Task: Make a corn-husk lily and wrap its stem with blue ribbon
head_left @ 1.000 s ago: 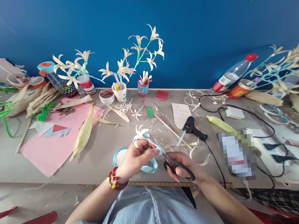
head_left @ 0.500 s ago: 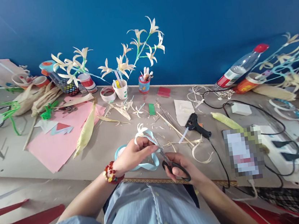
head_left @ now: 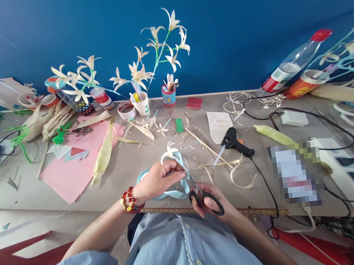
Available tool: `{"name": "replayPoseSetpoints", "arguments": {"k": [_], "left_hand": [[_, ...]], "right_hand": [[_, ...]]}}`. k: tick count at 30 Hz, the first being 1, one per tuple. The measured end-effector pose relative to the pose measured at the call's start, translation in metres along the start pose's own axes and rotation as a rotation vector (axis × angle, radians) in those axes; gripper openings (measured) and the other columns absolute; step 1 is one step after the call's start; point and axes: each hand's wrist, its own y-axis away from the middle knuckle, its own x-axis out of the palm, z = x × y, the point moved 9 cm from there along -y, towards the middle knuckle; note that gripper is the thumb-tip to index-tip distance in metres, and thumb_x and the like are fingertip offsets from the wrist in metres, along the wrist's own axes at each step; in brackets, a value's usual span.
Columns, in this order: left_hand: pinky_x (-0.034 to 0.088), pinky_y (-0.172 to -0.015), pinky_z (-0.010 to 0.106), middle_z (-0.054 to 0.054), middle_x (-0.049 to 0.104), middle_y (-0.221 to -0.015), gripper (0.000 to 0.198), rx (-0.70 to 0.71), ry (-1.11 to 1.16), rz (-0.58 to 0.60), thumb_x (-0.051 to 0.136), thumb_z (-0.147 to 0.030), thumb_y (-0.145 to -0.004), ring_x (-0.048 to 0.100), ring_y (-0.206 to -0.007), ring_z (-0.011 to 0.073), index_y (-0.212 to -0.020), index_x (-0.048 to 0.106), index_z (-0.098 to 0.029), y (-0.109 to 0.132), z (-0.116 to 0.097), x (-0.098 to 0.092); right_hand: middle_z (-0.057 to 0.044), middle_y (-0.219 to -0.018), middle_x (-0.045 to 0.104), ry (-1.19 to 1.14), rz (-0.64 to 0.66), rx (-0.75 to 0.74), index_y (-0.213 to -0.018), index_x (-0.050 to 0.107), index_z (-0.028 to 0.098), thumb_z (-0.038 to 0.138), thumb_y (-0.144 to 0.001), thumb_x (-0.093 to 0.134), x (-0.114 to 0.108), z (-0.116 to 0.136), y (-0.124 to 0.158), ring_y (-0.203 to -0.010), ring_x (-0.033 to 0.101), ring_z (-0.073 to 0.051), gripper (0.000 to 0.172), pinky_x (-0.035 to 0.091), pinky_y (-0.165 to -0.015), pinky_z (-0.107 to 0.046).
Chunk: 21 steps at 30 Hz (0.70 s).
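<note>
My left hand (head_left: 160, 179) is closed around the base of a small cream flower (head_left: 168, 151) that has curled petals. Light blue tape (head_left: 186, 186) runs from its fingers and loops down toward a roll of the same tape (head_left: 140, 178), partly hidden behind the hand. In my right hand (head_left: 216, 193) is a pair of scissors (head_left: 217, 206) with black handles. Their blades point up and left, close beside the tape at my left fingertips. Whether the blades touch the tape I cannot tell.
A black glue gun (head_left: 234, 142) with a cord lies to the right, near a phone-like blurred object (head_left: 295, 176) and a white power strip (head_left: 332, 165). Pink paper (head_left: 65, 180) and a pale husk (head_left: 104, 154) lie left. Flower stems stand in a paper cup (head_left: 142, 106) behind.
The camera view has shifted slightly. My hands hold nearly the same pose, with the flower, tape and scissors still in them.
</note>
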Motion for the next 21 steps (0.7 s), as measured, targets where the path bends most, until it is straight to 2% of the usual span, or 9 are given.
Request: {"name": "replayPoseSetpoints", "arguments": {"k": [7,10,21], "left_hand": [[0.026,-0.044,0.021,-0.006,0.046,-0.056,0.014,-0.141,-0.019,0.027,0.057,-0.028,-0.082,0.036,-0.047,0.0078,-0.075,0.061,-0.017,-0.0029,0.0030,-0.0002],[0.026,-0.044,0.021,-0.006,0.047,-0.056,0.016,-0.156,-0.004,0.058,0.057,-0.030,-0.082,0.036,-0.047,0.0074,-0.074,0.061,-0.017,-0.0053,0.0039,0.0024],[0.025,-0.042,0.019,-0.007,0.046,-0.057,0.016,-0.196,0.030,0.124,0.059,-0.032,-0.082,0.035,-0.047,0.0064,-0.078,0.061,-0.016,-0.0037,0.0025,0.0015]], "right_hand": [[0.000,-0.057,0.060,0.060,-0.027,0.033,-0.080,0.053,0.018,0.070,-0.074,0.068,0.0027,-0.0008,0.0059,-0.048,0.041,-0.009,0.055,0.024,-0.046,-0.023],[0.000,-0.057,0.060,0.080,-0.030,0.030,-0.080,0.052,0.018,0.070,-0.074,0.068,0.0015,0.0028,0.0077,-0.050,0.043,-0.010,0.055,0.027,-0.047,-0.024],[0.002,-0.051,0.056,0.120,-0.039,-0.004,-0.075,0.052,0.019,0.078,-0.072,0.063,0.0027,0.0031,0.0063,-0.043,0.036,-0.008,0.060,0.024,-0.043,-0.024]]}}
